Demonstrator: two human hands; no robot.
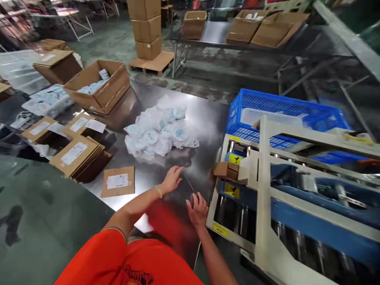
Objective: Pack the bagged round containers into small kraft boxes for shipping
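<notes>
Evidently, the right hand (pixel 198 208) curls round a dark tool (pixel 192 200); its thin strip points into the gap between the hands, though blur prevents identification. The left hand (pixel 172 180) appears relaxed and unladen, fingers loosely extended above the table (pixel 204 114), presumably to stay clear of the strip. Beyond both hands, bagged packets (pixel 151 137) lie heaped, apparently for easy reach. Left of the left hand, a single flat carton (pixel 118 181) rests label up; farther left, a carton stack (pixel 75 152) lies likewise, probably keeping labels readable. Close right of the right hand stands the machine (pixel 263 190); a small box (pixel 222 170) protrudes from its near side, its support unclear.
</notes>
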